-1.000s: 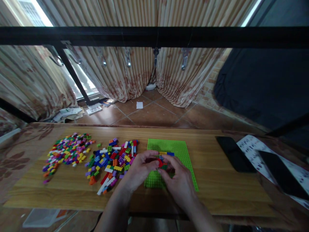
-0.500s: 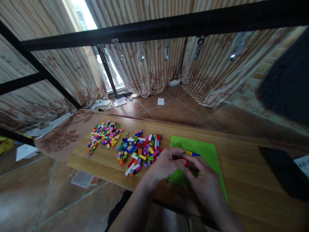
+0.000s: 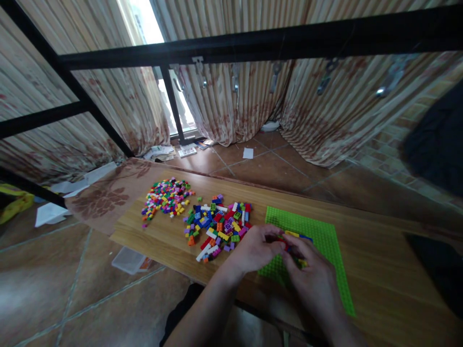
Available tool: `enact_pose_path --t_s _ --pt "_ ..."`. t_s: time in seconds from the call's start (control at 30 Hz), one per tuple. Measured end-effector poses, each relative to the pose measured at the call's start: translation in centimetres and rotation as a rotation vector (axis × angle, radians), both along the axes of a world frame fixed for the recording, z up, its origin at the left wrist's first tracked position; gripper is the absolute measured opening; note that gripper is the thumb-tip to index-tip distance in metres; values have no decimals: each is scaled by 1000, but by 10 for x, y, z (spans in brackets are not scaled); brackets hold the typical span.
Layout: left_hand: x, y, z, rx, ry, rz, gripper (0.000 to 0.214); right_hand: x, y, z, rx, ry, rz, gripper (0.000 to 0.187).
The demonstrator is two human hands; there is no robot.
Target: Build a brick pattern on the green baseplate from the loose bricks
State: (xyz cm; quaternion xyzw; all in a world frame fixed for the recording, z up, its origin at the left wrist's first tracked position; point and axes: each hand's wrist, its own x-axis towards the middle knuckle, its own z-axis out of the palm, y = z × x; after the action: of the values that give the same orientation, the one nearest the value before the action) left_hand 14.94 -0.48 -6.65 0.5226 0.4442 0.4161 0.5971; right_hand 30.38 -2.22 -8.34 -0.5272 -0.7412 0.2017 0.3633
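Over the green baseplate [image 3: 321, 233], my left hand [image 3: 257, 248] and my right hand [image 3: 311, 265] meet with fingertips pinched together. A red toy brick [image 3: 285, 244] shows between them, mostly covered by the fingers. Just beyond my right fingers, a yellow brick [image 3: 291, 233] and a blue brick [image 3: 307, 238] are on the plate. Another bit of yellow shows under my right palm, too covered to make out. The left wrist lies beside a pile of larger mixed bricks [image 3: 220, 226].
A heap of small coloured bricks [image 3: 168, 196] lies farther left on the wooden table [image 3: 144, 241]. At the right end is a dark flat object [image 3: 430, 265]. A black metal bar [image 3: 231, 47] crosses above the table. A clear plastic box [image 3: 127, 260] sits on the floor.
The camera view has shifted, so the table and bricks appear slightly farther right. Both hands stay together over the baseplate, with only slight finger movement around the red brick.
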Motion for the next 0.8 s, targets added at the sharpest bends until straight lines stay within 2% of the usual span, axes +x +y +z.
enact_pose_path --t_s 0.33,0.43,0.53,0.6,0.63,0.7,0.8 --pt "2 -3 6 50 152 -15 21 6 4 4 -69 3 -49 24" --pt "-9 1 8 98 270 64 25 5 3 6 -75 8 -64 25" --pt "-37 8 11 132 585 336 27 4 3 7 -99 36 -82 26" --pt "-60 11 13 87 909 552 28 4 3 7 -111 55 -85 27" --pt "-70 11 13 74 1056 618 27 3 3 7 -112 61 -86 27" --pt "-84 12 12 79 1248 584 27 2 4 7 -109 67 -85 27" --pt "-87 11 9 84 1402 446 27 1 4 7 -102 68 -81 27"
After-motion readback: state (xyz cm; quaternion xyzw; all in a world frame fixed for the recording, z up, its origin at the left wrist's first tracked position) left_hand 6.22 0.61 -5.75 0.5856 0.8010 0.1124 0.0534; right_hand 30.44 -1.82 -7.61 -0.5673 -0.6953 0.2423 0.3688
